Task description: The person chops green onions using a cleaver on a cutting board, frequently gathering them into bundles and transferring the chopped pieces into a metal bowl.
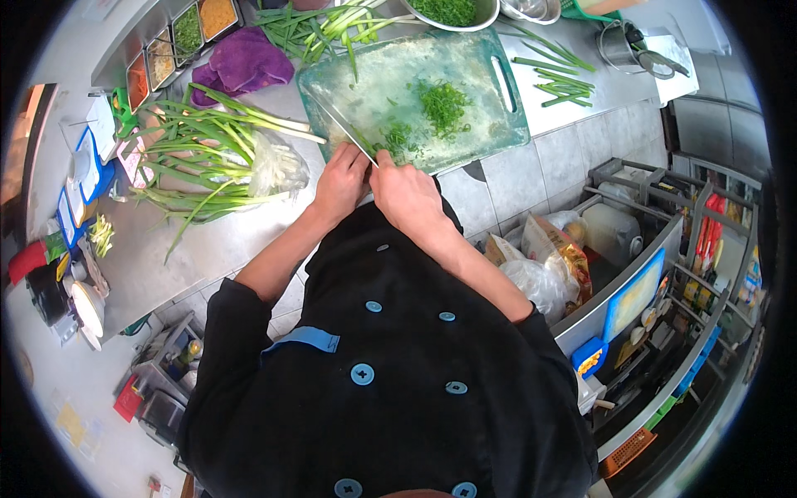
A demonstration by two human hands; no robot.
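Observation:
My right hand [408, 190] is closed at the near end of a kitchen knife [339, 121], whose long blade slants up and left over the green and white cutting board [492, 134]. Close beside it, my left hand [341, 179] has bent fingers at the board's near edge, by the blade; whether they grip anything is hidden. Chopped scallion greens [443, 107] form a pile mid-board, with smaller bits near the blade. Left of the board lie long scallions [205, 146], some in a clear plastic bag [277, 165]. Cut scallion stalks [563, 84] lie to its right.
A purple cloth [249, 59] and metal trays of chopped food [187, 34] are at the upper left. More scallions [339, 25] touch the board's far side. Behind it stands a metal bowl of chopped greens [485, 25]. A metal pot [616, 46] stands far right, above a low shelving rack [622, 249].

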